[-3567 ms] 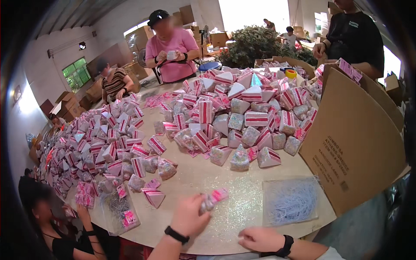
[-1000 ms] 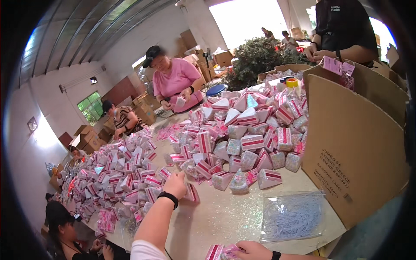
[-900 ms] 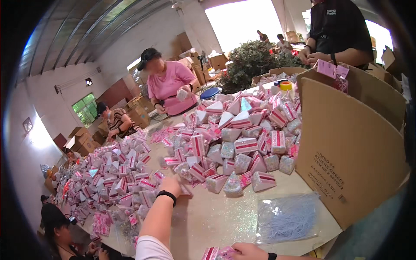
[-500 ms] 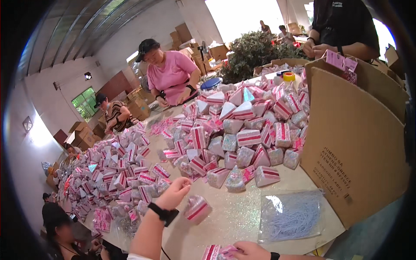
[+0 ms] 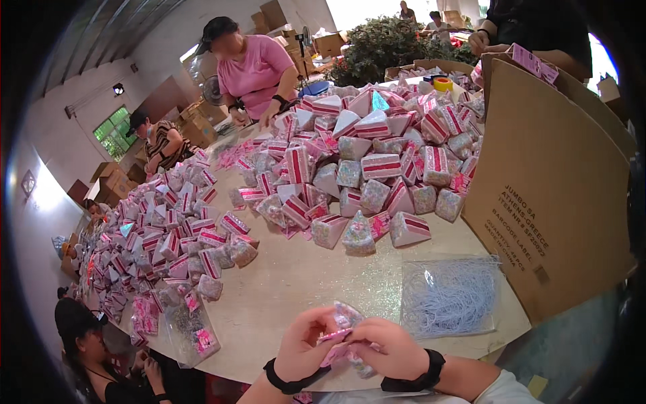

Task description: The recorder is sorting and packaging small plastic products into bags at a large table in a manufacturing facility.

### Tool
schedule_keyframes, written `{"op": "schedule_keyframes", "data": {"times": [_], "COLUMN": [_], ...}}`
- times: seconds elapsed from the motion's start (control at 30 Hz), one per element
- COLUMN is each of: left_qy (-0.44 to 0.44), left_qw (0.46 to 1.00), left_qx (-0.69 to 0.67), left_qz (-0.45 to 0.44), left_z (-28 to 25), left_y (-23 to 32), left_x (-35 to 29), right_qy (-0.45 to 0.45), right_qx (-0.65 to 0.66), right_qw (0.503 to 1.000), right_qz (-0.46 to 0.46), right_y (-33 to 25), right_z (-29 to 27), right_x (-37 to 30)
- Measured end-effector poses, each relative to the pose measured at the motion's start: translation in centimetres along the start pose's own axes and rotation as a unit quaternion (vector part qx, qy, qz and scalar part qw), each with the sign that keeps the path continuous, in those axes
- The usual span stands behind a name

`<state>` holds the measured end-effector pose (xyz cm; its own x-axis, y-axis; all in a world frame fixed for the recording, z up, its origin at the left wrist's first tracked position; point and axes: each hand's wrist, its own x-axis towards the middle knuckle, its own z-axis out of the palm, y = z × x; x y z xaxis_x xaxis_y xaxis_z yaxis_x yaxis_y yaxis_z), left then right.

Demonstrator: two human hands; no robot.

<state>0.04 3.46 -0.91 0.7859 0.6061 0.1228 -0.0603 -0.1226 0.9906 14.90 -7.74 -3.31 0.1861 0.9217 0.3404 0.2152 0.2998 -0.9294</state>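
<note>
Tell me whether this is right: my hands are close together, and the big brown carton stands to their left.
Wrong side: your left hand and right hand are close together, but the head view shows the big brown carton standing to their right.

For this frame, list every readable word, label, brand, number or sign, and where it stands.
Large brown cardboard box: several dark printed lines; wording not copied here.
Pink card at the left hand and right hand: any print unreadable.
Pink tag at the box's top edge: too small to read.

Left hand (image 5: 304, 345), right hand (image 5: 391, 347) close together, near centre; fingers (image 5: 363, 334) curled, pinching. Forearms (image 5: 468, 377) angled inward from near edge.
</note>
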Motion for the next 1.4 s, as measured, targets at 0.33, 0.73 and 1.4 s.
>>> {"op": "schedule_keyframes", "data": {"times": [0.33,0.73,1.4], "left_qy": [0.124,0.089,0.27], "left_qw": [0.983,0.967,0.96], "left_qx": [0.029,-0.22,0.055], "left_qz": [0.134,0.091,0.048], "left_z": [1.1,3.9,0.7], "left_y": [-1.6,-2.2,-2.6], "left_x": [-0.7,-1.8,-2.7], "right_qy": [0.183,0.117,0.188], "right_qx": [0.013,-0.143,-0.096], "right_qw": [0.983,0.974,0.955], "right_qz": [0.006,-0.134,-0.207], "right_y": [-0.2,-0.2,-2.6], "right_z": [1.0,4.0,3.2], "right_x": [-0.2,0.0,-0.7]}}
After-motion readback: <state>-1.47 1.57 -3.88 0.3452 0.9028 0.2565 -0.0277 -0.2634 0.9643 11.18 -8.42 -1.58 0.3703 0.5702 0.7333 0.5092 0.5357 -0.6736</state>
